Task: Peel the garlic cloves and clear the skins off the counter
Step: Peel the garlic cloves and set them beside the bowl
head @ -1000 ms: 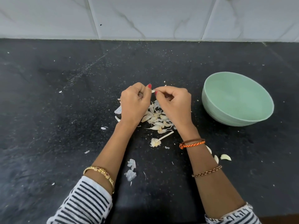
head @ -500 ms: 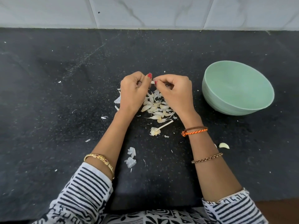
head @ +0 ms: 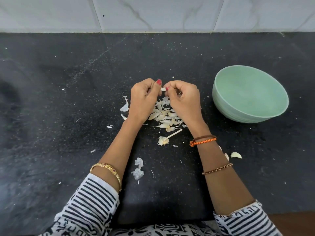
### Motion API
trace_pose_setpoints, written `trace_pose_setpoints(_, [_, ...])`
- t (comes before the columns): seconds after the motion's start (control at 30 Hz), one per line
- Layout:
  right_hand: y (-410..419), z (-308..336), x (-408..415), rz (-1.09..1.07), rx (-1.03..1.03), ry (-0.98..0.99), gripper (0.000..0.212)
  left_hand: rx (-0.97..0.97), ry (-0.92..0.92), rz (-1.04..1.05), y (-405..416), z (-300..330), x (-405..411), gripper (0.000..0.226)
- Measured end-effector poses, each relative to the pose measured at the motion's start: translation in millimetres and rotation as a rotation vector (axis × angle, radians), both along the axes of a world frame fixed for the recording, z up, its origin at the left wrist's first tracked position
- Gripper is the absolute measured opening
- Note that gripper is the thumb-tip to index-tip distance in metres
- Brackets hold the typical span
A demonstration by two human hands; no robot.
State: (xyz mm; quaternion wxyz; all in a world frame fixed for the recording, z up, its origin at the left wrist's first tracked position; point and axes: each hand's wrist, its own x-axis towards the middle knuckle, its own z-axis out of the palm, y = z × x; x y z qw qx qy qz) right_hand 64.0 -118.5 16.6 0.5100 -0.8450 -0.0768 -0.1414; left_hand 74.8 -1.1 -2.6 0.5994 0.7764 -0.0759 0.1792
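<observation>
We were midway: our left hand [head: 143, 99] and right hand [head: 183, 97] both pinched one garlic clove [head: 163, 89]; unpeeled cloves [head: 166, 116] and skins [head: 137, 172] littered the counter [head: 68, 99], the bowl [head: 272, 114] apparently empty.

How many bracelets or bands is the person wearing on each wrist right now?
3. A gold bangle on the left wrist. On the right forearm, an orange-and-brown braided band by the wrist and a beaded chain bracelet further up. The sleeves may hide others.

Home kitchen; black stone counter [head: 68, 116]; marble-tiled backsplash [head: 153, 12]
</observation>
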Motion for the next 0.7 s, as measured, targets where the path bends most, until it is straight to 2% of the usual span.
trace_pose_setpoints(0.13, [-4.2, 0.0, 2.5, -0.122, 0.012, 0.048, 0.017, -0.146, 0.01, -0.097, -6.4, 4.6, -3.2, 0.038])
trace_pose_setpoints(0.23, [-7.0, 3.6, -0.8, -0.163, 0.057, 0.05, 0.011, -0.159, -0.003, -0.075, -10.0, 3.8, -6.3, 0.036])
trace_pose_setpoints(0.33, [-5.5, 9.1, -1.5, -0.13, 0.125, 0.088, 0.007, -0.128, 0.002, -0.014, -8.8, 2.9, -4.3, 0.035])
trace_pose_setpoints(0.4, [-6.5, 9.9, -1.4, -0.074, 0.152, 0.132, 0.021, -0.098, -0.012, 0.027, -7.1, -0.4, -2.7, 0.039])
trace_pose_setpoints(0.43, [-8.0, 9.6, -1.9, -0.06, 0.181, 0.163, 0.021, -0.087, -0.021, 0.046, -5.9, -2.2, -2.4, 0.041])
trace_pose_setpoints(0.57, [-7.7, 12.7, -6.6, -0.043, 0.293, 0.229, 0.011, -0.03, -0.003, 0.063, -6.8, 0.0, -5.0, 0.041])
trace_pose_setpoints(0.7, [-8.1, 11.9, -8.1, -0.05, 0.272, 0.182, 0.007, 0.014, 0.003, 0.055, -8.3, 2.2, -6.2, 0.039])
